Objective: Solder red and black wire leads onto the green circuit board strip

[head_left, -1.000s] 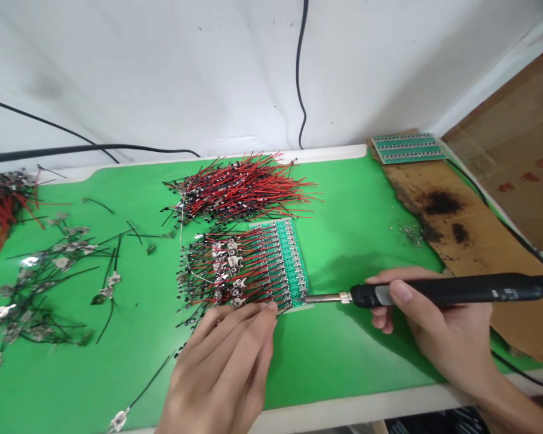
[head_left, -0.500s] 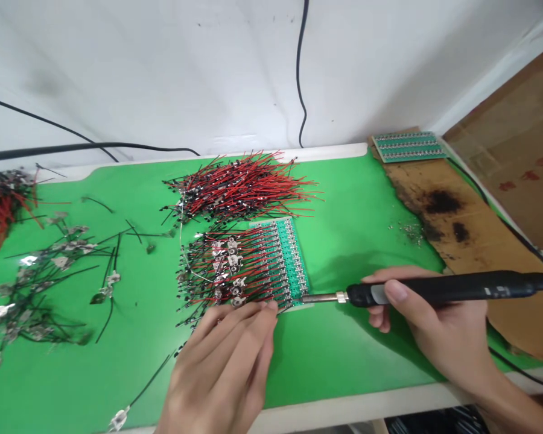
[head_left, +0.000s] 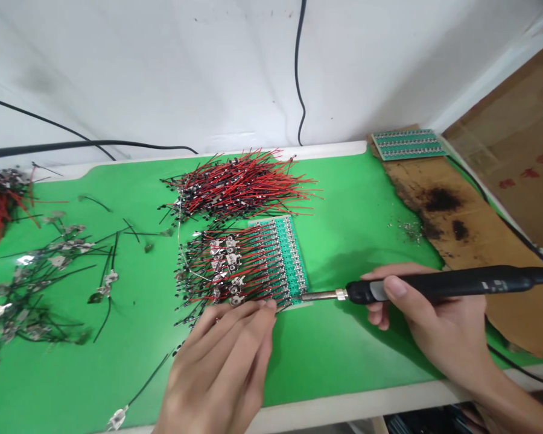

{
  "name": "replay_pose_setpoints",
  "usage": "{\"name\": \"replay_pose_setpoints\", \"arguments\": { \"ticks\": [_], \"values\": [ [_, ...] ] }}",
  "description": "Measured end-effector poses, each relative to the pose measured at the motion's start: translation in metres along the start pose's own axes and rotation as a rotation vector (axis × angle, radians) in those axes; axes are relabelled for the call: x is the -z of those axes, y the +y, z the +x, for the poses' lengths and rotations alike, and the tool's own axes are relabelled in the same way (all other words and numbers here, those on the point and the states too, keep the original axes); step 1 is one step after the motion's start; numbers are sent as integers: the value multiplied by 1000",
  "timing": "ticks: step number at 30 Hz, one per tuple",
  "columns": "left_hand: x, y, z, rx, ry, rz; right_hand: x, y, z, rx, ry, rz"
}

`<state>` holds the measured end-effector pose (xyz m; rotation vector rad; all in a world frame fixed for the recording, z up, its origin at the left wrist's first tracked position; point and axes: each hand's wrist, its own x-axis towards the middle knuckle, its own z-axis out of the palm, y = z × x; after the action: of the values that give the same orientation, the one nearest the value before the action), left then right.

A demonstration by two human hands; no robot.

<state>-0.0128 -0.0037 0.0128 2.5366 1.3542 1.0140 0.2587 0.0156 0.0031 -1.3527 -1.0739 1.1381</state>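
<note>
My right hand [head_left: 428, 316] is closed around the black handle of a soldering iron [head_left: 438, 286]. The iron's metal tip reaches the lower right corner of a green circuit board [head_left: 298, 259], by the last pads of its right column. Rows of red and black wires [head_left: 257, 265] run leftward from the board, with small metal terminals [head_left: 233, 259] lying among them. Over the near end of these wires lies my left hand [head_left: 228, 355], its fingertips pinched together on a wire beside the board's lower edge. A thin strand of solder wire [head_left: 180, 232] curves across the bundle.
Behind the board lies a heap of red and black wires [head_left: 239, 187]. Loose terminals with black leads [head_left: 36, 289] are scattered at the left. On the right, scorched cardboard [head_left: 475, 259] carries a second circuit board [head_left: 407, 145]. Solder crumbs [head_left: 409, 231] dot the green mat [head_left: 344, 355].
Both hands and the iron keep nearly the same place at the board's lower corner. The whole view has shifted slightly.
</note>
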Motion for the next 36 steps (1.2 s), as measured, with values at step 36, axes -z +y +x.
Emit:
{"name": "replay_pose_setpoints", "arguments": {
  "ticks": [36],
  "values": [
    [5, -17, -3, -65, -102, 188, -21, -29, 86, 78, 280, 309]
  ]
}}
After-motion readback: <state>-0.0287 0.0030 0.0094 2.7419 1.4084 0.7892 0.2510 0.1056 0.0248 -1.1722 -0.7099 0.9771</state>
